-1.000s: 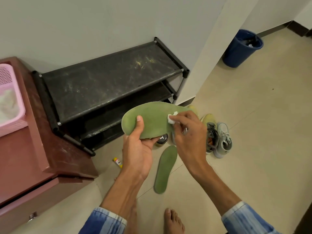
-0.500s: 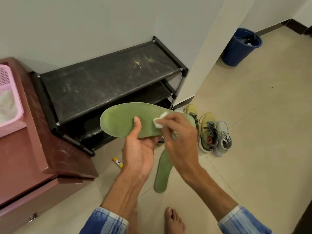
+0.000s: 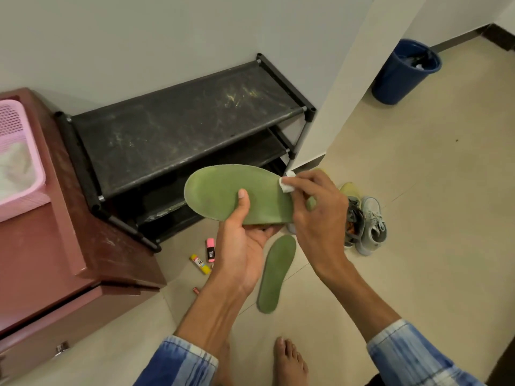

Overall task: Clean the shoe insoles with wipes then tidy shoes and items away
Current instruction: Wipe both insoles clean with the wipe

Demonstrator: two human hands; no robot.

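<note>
My left hand (image 3: 245, 240) holds a green insole (image 3: 223, 193) from below, thumb pressed on its top face, in front of the black shoe rack (image 3: 181, 123). My right hand (image 3: 317, 207) pinches a small white wipe (image 3: 287, 183) against the insole's right end. A second green insole (image 3: 277, 273) lies on the tiled floor below my hands. A yellow-green shoe (image 3: 349, 190) and a grey shoe (image 3: 373, 227) sit on the floor to the right, partly hidden by my right hand.
A pink highlighter (image 3: 210, 249), a yellow glue stick (image 3: 200, 263) and a small red item (image 3: 196, 290) lie on the floor by the rack. A maroon cabinet (image 3: 55, 246) with a pink basket (image 3: 19, 162) stands left. A blue bin (image 3: 404, 71) is far right. My bare feet (image 3: 289, 360) are below.
The wipe slid left along the insole, then back to its right end. The insole shifted left and back. The highlighter on the floor is now uncovered.
</note>
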